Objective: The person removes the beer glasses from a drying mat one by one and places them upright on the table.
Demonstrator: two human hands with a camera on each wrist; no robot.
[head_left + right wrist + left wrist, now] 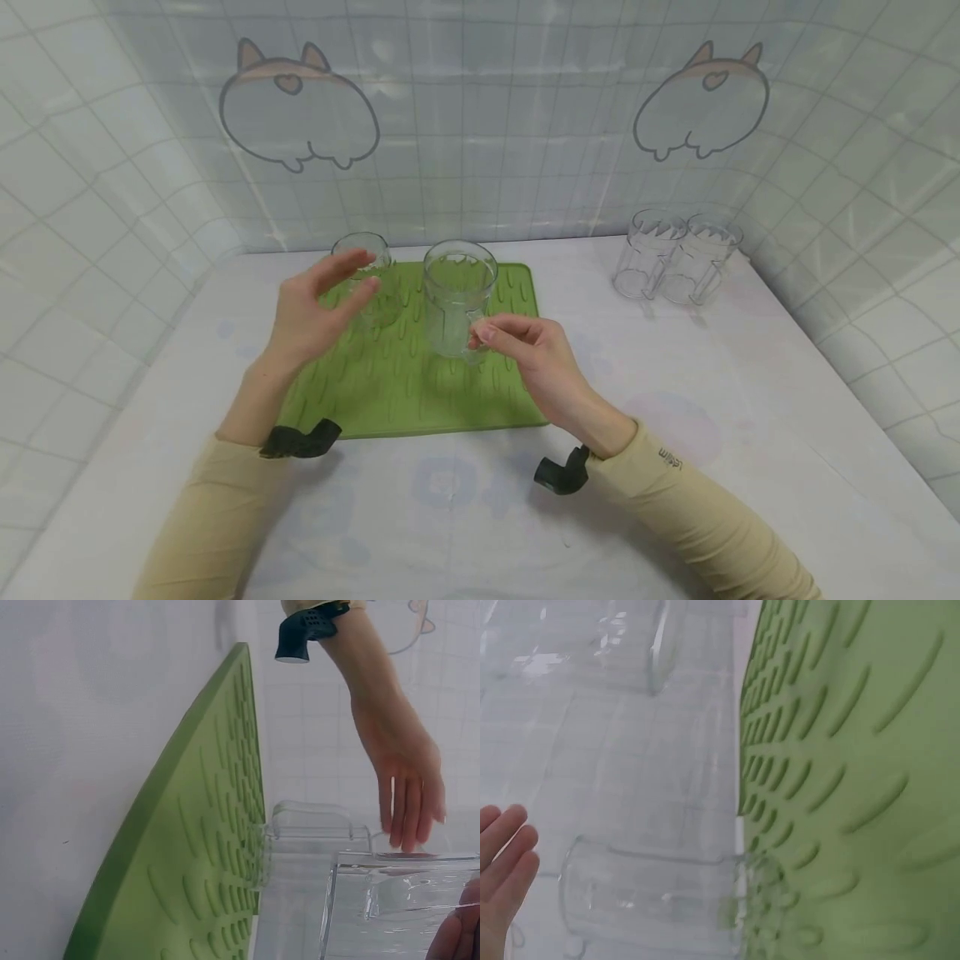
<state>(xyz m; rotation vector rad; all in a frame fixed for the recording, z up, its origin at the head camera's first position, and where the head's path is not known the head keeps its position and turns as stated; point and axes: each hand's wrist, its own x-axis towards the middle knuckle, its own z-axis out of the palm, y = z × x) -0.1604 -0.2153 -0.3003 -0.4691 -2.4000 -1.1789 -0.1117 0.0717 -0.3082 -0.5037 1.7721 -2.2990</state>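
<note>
In the head view, the right hand (528,354) pinches the handle of a mug (453,292), upright over the green mat (397,392) on the counter (450,533). The left hand (303,317) is in front of a second mug (381,304) towards the mat's back left corner; its grip is wide, thumb apart from the fingers. Two more mugs (651,250) stand side by side at the back right.

In the left wrist view, the left hand's straight fingers are near the second mug's rim, and that mug stands on the mat.

In the right wrist view, the pinched mug's base is raised clear of the mat. The second mug stands beyond it; whether the left hand touches that one, I cannot tell.
</note>
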